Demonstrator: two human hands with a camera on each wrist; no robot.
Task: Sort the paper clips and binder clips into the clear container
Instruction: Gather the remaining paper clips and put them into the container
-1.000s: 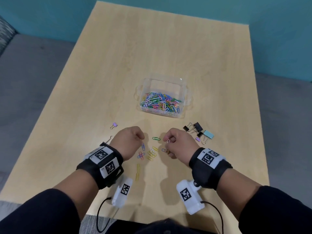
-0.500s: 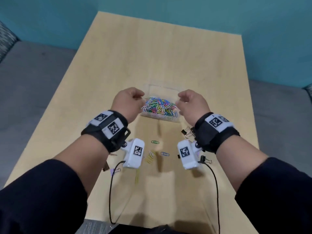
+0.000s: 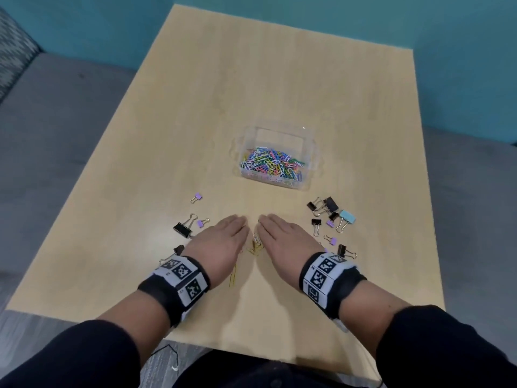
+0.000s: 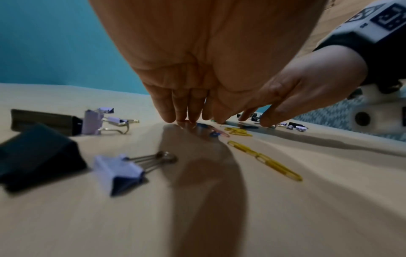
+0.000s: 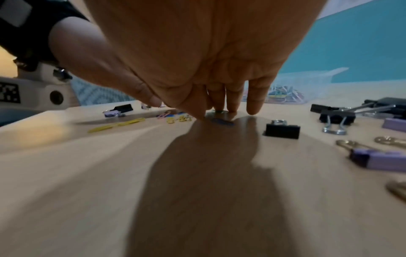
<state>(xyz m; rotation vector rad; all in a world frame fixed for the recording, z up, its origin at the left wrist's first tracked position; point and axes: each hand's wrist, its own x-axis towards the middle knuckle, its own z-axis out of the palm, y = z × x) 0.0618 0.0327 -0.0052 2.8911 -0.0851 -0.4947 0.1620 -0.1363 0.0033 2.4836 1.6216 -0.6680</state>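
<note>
The clear container (image 3: 307,152) sits mid-table, its floor covered with several coloured paper clips (image 3: 270,164). Both hands lie flat on the table in front of it, fingers straight and tips down. My left hand (image 3: 223,236) and right hand (image 3: 282,233) flank a small heap of loose paper clips (image 3: 256,245). A pair of linked yellow clips (image 3: 233,277) lies by the left wrist. In the left wrist view the fingertips (image 4: 186,120) touch the table beside a blue clip (image 4: 212,131). In the right wrist view fingertips (image 5: 219,111) rest by a blue clip (image 5: 222,121).
Black and purple binder clips (image 3: 190,225) lie left of the left hand. A cluster of black, purple and light-blue binder clips (image 3: 331,217) lies right of the right hand. The near table edge (image 3: 251,357) is close behind the wrists.
Both hands were over the container half a second ago; they have come back toward me and lie flat beside the loose clips, fingers straightened.
</note>
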